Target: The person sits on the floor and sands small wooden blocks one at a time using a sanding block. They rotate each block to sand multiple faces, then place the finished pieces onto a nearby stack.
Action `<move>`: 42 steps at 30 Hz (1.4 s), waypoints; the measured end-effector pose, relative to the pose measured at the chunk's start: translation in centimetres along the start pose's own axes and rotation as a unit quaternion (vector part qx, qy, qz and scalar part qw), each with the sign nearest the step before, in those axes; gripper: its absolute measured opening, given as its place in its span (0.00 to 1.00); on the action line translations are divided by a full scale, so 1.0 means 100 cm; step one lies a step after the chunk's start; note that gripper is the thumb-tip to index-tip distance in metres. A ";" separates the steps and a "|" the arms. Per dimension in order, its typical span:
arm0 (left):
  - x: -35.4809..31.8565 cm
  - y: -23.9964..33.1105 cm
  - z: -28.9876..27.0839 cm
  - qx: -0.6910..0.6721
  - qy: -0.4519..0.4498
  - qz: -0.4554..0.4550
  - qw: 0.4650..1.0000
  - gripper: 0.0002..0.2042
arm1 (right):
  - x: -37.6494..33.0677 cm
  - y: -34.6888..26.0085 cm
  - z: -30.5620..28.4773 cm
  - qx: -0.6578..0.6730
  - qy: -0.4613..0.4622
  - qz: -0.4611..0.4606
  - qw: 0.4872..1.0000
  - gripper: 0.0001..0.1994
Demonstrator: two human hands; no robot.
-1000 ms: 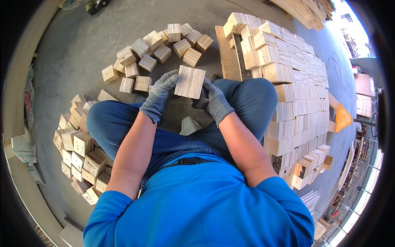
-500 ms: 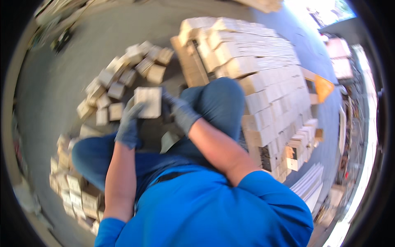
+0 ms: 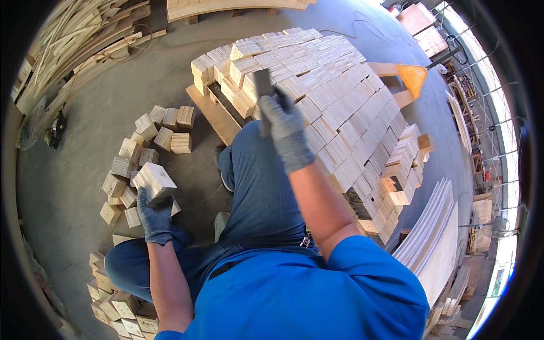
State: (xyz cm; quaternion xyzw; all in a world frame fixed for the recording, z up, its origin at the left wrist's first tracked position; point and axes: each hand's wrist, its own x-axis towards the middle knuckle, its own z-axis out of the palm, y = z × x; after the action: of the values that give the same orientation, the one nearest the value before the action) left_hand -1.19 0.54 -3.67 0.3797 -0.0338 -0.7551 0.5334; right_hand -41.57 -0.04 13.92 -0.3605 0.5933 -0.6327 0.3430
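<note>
My left hand (image 3: 154, 220), in a grey glove, is closed on a pale wooden block (image 3: 154, 179), tilted above the floor at the left. Beneath and beyond it lies a loose heap of similar wooden blocks (image 3: 130, 149). My right hand (image 3: 288, 136), also gloved, is raised above my knee, in front of the big stack. Its fingers are wrapped round a dark grey, flat rectangular block (image 3: 263, 84) standing nearly upright; its exact kind is not clear. Behind that hand, the large stack of wooden blocks (image 3: 345, 122) rests on a wooden pallet (image 3: 212, 116).
More blocks (image 3: 124, 306) are piled by my left knee. An orange pallet-truck handle part (image 3: 412, 80) sticks out beyond the stack. White sheets (image 3: 430, 232) lean at the right. Long timber strips (image 3: 85, 42) and a black tool (image 3: 55, 130) lie at the far left.
The hands have moved apart. My left hand has tilted the wooden block and brought it lower left, while my right hand has risen rightward with the dark block. The view has shifted too.
</note>
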 end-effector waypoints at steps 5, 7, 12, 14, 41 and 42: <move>0.000 -0.001 0.008 0.015 0.037 -0.010 0.999 0.30 | -0.013 -0.017 -0.092 -0.282 0.117 -0.103 0.947 0.36; 0.002 -0.005 0.006 0.020 0.034 -0.030 0.999 0.30 | -0.021 0.003 -0.136 -0.362 0.113 -0.085 0.922 0.35; 0.000 -0.006 0.003 0.040 0.039 -0.050 0.997 0.30 | -0.084 0.062 -0.189 -0.437 0.065 -0.040 0.896 0.37; -0.003 -0.005 0.002 0.062 0.031 -0.047 0.996 0.29 | -0.114 0.064 -0.181 -0.446 0.023 -0.029 0.894 0.39; -0.007 -0.008 0.029 0.067 0.010 -0.028 0.997 0.34 | -0.058 0.060 -0.266 -0.680 0.020 0.006 0.733 0.44; -0.006 -0.002 0.033 0.076 -0.004 -0.026 0.997 0.35 | -0.058 0.056 -0.265 -0.662 0.037 0.000 0.748 0.44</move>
State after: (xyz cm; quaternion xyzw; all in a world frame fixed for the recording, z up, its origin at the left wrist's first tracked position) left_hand -3.29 -0.03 -1.04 0.4168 -0.0829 -0.7652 0.4835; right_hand -61.50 17.98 7.09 -0.4739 0.8756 -0.0938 -0.0044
